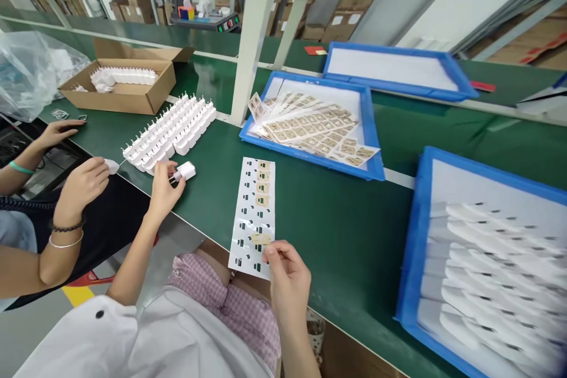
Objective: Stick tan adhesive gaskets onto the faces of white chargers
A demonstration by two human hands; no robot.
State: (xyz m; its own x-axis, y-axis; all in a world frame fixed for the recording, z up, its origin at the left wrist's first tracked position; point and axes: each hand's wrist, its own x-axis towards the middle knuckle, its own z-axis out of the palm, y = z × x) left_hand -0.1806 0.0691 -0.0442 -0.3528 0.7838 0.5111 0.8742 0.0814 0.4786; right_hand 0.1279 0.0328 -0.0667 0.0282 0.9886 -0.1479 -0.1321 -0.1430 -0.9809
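Note:
My left hand (163, 192) pinches a small white plug adapter (186, 170), held just above the bench edge near the closest row of parts. My right hand (287, 277) grips the lower right edge of a sticker sheet (248, 212), thumb against fingers. This white sheet has dark cut-out shapes and several yellowish labels left on it, and its bottom end hangs past the bench edge. Rows of white plug adapters (170, 130) stand with pins up to the left. Whether a loose label sits between my right fingertips is hidden.
A blue tray (376, 124) holds fanned label sheets; another blue tray (410, 248) at right holds rows of white parts. A third blue tray (460, 85) lies behind. A cardboard box (133, 103), a metal post (254, 41) and a co-worker's hands (84, 183) are nearby.

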